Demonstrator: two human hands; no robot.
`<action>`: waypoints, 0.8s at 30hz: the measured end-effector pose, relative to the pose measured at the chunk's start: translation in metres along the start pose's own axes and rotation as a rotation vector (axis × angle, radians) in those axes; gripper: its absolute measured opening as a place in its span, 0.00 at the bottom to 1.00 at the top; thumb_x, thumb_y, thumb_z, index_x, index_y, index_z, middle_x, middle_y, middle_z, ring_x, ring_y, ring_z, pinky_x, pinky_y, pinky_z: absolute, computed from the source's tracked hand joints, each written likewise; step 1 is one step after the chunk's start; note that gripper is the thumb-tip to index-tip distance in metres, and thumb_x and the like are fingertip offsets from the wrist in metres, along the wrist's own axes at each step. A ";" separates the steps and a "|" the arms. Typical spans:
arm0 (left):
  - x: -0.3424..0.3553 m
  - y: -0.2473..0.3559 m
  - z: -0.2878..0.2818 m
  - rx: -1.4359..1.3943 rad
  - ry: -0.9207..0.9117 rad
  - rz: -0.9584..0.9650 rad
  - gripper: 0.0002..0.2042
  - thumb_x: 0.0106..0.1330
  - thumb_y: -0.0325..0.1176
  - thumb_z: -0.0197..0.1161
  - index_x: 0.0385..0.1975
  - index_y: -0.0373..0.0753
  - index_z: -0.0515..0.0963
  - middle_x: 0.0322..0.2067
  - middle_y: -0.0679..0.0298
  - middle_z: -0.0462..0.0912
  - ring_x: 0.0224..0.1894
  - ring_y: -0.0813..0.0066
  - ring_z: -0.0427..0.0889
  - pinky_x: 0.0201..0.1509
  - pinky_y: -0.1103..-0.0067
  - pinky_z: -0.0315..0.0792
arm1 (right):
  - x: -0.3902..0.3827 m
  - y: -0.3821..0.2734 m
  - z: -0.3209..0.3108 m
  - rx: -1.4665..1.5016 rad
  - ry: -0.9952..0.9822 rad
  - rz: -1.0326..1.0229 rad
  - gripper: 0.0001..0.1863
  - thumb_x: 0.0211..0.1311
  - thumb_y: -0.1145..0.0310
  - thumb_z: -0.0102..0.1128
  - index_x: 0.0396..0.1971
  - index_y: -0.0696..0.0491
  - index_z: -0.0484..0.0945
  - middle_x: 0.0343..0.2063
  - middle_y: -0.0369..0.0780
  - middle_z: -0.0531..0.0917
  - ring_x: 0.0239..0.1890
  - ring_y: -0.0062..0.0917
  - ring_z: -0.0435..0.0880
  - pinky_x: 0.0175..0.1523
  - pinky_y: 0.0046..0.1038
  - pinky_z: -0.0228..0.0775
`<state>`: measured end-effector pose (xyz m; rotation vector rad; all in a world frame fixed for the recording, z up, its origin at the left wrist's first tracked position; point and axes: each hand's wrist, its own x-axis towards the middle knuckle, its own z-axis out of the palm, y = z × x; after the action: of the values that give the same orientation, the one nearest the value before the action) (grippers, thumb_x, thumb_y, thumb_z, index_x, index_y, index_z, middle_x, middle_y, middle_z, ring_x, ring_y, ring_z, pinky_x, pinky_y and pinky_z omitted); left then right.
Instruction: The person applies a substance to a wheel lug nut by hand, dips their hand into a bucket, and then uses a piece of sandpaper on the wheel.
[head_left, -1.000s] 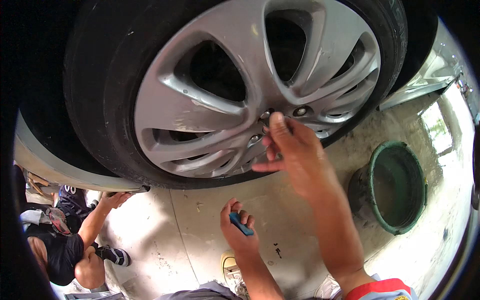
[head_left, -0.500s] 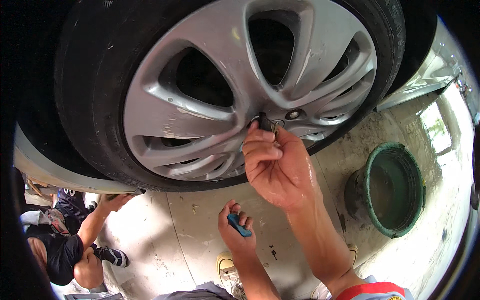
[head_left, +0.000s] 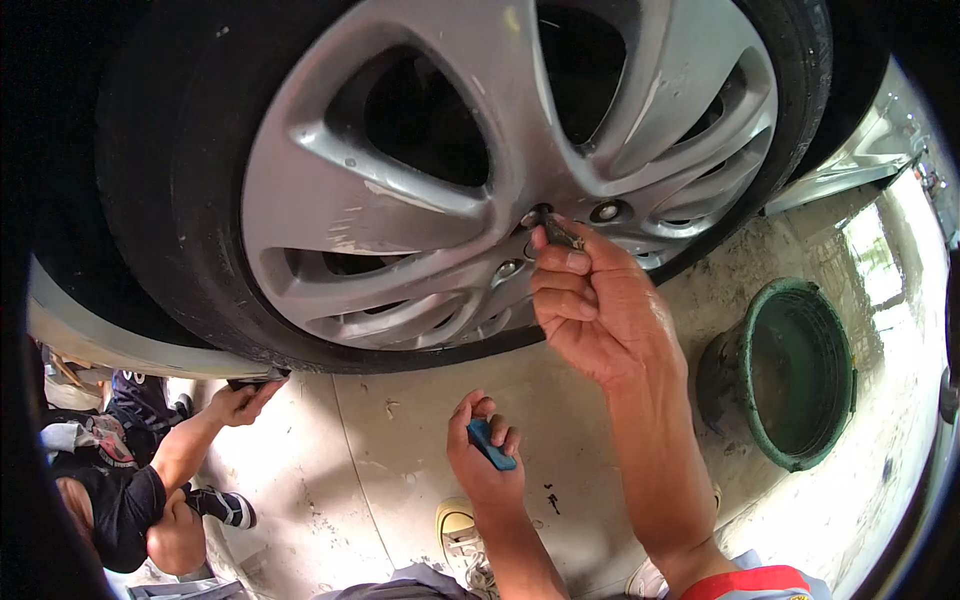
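My right hand (head_left: 605, 315) is closed, pinching a small dark folded piece (head_left: 563, 233) between thumb and fingers. The piece's far end reaches toward a lug hole (head_left: 541, 213) near the centre of the grey alloy wheel (head_left: 400, 215). Whether it is sandpaper or cloth cannot be made out. Below the wheel, my left hand (head_left: 488, 470) is curled around a small blue block (head_left: 491, 444), apart from the wheel. Scuffs and pale scratches mark the spokes.
A black tyre (head_left: 170, 200) surrounds the wheel. On the concrete floor (head_left: 400, 440), at the right, stands a green bucket (head_left: 752, 400) with murky water. A co-worker (head_left: 110, 500) crouches at the left, one hand (head_left: 240, 402) at the car's lower edge holding something dark.
My right hand has shifted right and slightly up in the picture, its piece now a little back from the lug hole. The wheel sits slightly further right; the co-worker's hand has moved slightly.
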<state>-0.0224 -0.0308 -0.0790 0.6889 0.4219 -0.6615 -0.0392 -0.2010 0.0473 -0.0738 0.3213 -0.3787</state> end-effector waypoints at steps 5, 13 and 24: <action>0.005 -0.002 -0.003 0.030 0.022 -0.004 0.09 0.64 0.35 0.54 0.36 0.37 0.76 0.29 0.67 0.76 0.17 0.81 0.64 0.16 0.84 0.57 | 0.004 0.020 0.007 -0.767 0.325 -0.504 0.12 0.63 0.67 0.56 0.22 0.57 0.73 0.11 0.33 0.68 0.11 0.18 0.62 0.18 0.20 0.55; 0.009 -0.028 -0.004 0.086 -0.085 -0.063 0.10 0.64 0.36 0.53 0.39 0.38 0.75 0.31 0.68 0.75 0.19 0.82 0.63 0.18 0.85 0.56 | 0.005 0.022 0.004 -1.426 0.240 -1.030 0.09 0.54 0.71 0.60 0.20 0.57 0.73 0.12 0.42 0.73 0.13 0.32 0.73 0.21 0.31 0.63; 0.006 -0.014 0.002 0.072 0.027 0.024 0.08 0.63 0.35 0.56 0.35 0.37 0.76 0.27 0.66 0.76 0.16 0.80 0.65 0.16 0.84 0.58 | -0.005 -0.007 -0.005 -2.396 -0.106 -1.260 0.12 0.48 0.69 0.61 0.31 0.57 0.70 0.18 0.43 0.76 0.24 0.33 0.82 0.27 0.30 0.75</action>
<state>-0.0270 -0.0433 -0.0874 0.7704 0.4158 -0.6477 -0.0472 -0.2055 0.0445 -2.7360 0.4218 -1.0111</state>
